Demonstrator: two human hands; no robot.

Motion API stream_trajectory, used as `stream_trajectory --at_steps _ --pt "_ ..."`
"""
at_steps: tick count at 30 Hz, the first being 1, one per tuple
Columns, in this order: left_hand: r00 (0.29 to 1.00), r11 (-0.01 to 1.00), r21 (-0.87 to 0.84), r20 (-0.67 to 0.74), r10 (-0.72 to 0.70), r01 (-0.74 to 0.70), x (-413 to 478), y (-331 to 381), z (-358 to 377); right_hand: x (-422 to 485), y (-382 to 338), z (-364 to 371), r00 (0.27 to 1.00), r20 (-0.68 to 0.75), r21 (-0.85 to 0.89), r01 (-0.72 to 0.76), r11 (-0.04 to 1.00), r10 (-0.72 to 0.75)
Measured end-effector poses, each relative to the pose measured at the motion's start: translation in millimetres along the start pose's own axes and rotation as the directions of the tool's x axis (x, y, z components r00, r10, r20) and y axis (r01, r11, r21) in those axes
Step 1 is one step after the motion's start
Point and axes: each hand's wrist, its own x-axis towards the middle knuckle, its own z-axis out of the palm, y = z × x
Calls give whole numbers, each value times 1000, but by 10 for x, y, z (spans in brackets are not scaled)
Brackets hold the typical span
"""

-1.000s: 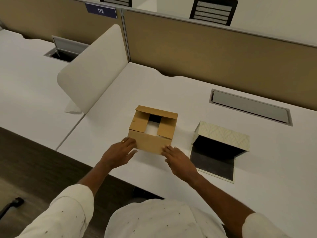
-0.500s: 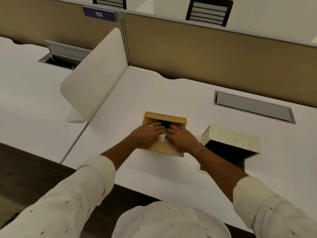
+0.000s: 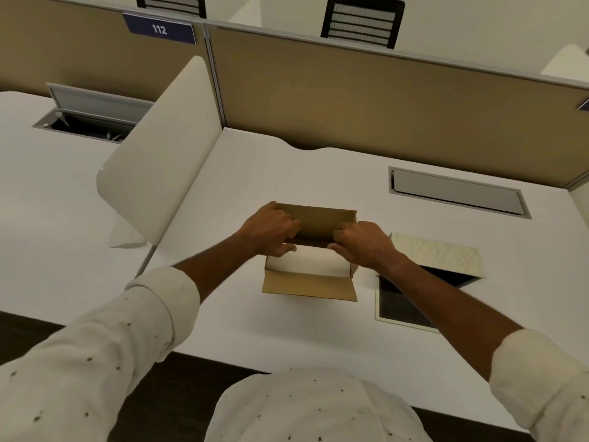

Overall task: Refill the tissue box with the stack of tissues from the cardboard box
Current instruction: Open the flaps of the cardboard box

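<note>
A small brown cardboard box (image 3: 310, 287) stands on the white desk (image 3: 287, 330) in front of me, its near flap folded down toward me and its far flap raised. A white stack of tissues (image 3: 307, 261) shows inside it. My left hand (image 3: 271, 229) grips the box's left side flap and my right hand (image 3: 358, 242) grips the right side flap, both pulled outward. Just right of the box stands the cream patterned tissue box (image 3: 436, 256), opened, with a dark inside and its dark-lined panel lying flat on the desk.
A curved white divider (image 3: 153, 173) stands at the desk's left edge. Tan partition walls (image 3: 382, 103) run along the back. A grey cable hatch (image 3: 459, 193) is set into the desk at the back right. An open hatch (image 3: 89, 118) is on the neighbouring desk.
My hands have gone from the box's near wall to its top flaps and spread them apart. The box now stands open and the white tissues show.
</note>
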Motion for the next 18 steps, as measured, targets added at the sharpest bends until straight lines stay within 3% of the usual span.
stream_trajectory --at_steps 8,18 --pt "927 990 -6 353 -130 141 181 -76 132 -34 49 130 966 99 110 -248 963 237" --pt "837 919 -255 532 -126 300 210 -276 419 75 164 396 873 425 202 -350 915 240"
